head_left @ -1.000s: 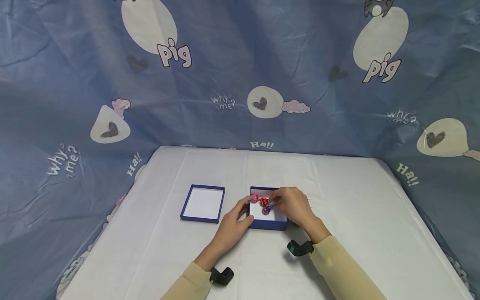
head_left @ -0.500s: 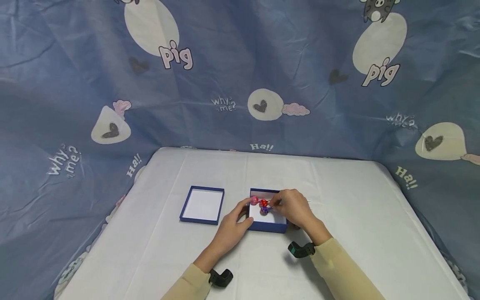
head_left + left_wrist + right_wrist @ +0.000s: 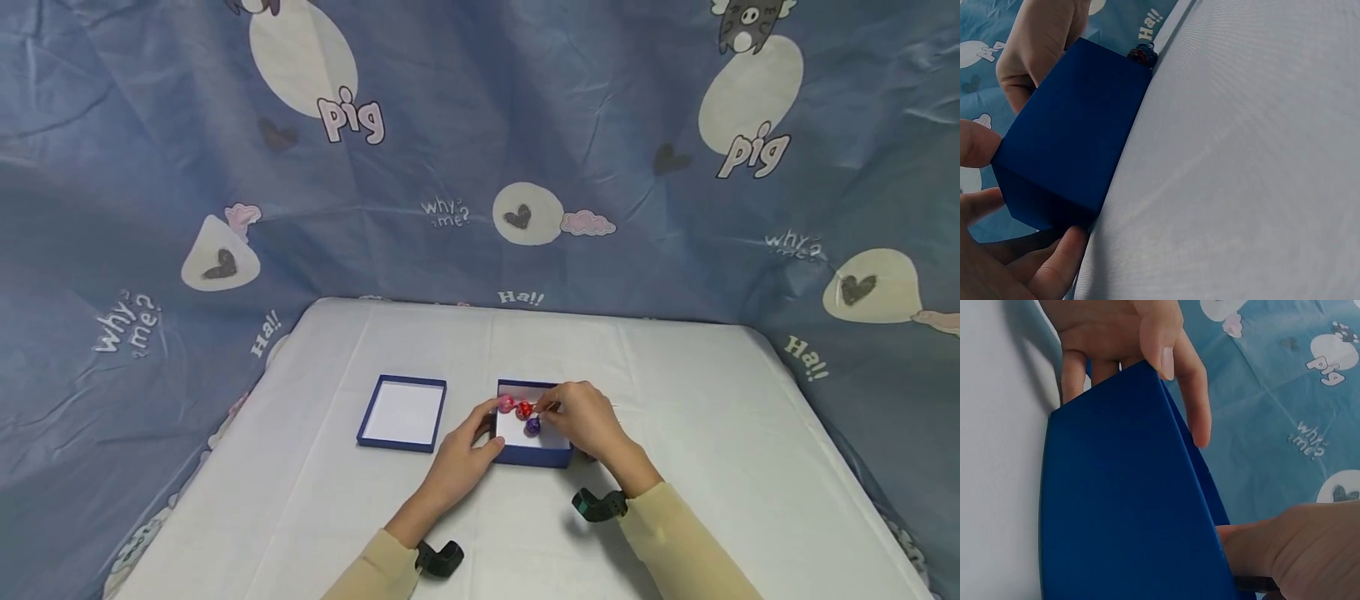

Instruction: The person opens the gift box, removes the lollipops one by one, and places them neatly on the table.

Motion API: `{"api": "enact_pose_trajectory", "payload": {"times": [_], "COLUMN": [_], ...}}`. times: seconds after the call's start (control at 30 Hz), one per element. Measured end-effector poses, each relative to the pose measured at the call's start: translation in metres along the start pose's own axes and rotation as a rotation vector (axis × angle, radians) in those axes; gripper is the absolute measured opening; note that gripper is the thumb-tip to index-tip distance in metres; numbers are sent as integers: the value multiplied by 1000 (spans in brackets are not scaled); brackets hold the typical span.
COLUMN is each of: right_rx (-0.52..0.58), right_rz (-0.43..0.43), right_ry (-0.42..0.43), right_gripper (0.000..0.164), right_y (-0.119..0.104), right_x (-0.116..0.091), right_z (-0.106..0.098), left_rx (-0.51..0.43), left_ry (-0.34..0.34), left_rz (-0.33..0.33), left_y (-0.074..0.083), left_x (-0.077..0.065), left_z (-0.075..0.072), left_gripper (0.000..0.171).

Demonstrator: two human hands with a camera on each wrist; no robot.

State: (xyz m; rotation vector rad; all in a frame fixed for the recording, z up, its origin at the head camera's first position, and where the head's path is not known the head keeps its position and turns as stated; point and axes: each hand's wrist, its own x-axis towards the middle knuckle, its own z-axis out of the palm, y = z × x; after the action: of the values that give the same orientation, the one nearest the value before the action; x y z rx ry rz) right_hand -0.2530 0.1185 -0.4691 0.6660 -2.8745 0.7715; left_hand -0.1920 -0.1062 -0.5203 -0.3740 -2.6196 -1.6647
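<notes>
A blue open box [image 3: 534, 457] with a white inside holds a pink lollipop [image 3: 506, 403], a red lollipop [image 3: 523, 410] and a purple lollipop [image 3: 532, 427]. My left hand [image 3: 459, 457] grips the box's left side, thumb at the front corner and fingers along the side wall. Inside the box, my right hand [image 3: 588, 418] pinches at the stick end of a lollipop, close beside the red one; its fingers partly hide the sticks. The left wrist view shows the box's blue outer wall [image 3: 1079, 125] with the left fingers round one corner.
Left of the box, the shallow blue-rimmed lid [image 3: 402, 413] lies with its white inside up. A dark wrapped lollipop [image 3: 1142, 55] lies on the white table [image 3: 300, 500] outside the box's right side. A patterned blue cloth [image 3: 420, 150] hangs behind the table.
The right fingertips have shifted from the purple lollipop towards the red one. The purple lollipop has moved slightly and lies lower, apart from the red. The left hand stays on the box.
</notes>
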Motion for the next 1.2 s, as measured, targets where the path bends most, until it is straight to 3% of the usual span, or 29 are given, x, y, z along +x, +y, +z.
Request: {"api": "enact_pose_trajectory", "payload": {"times": [0.77, 1.2], "right_rx": [83, 114], "right_rz": [77, 62], "right_ry": [9, 52], "right_gripper": [11, 7], "right_y": [-5, -5], "right_x": [-4, -7], "right_z": [-1, -12], "left_rx": [-13, -13], "left_ry": [6, 0], "left_rz": [3, 15], "left_y": [-1, 0], "left_x": [-2, -1], "left_z": [0, 0], "left_gripper": [58, 58]}}
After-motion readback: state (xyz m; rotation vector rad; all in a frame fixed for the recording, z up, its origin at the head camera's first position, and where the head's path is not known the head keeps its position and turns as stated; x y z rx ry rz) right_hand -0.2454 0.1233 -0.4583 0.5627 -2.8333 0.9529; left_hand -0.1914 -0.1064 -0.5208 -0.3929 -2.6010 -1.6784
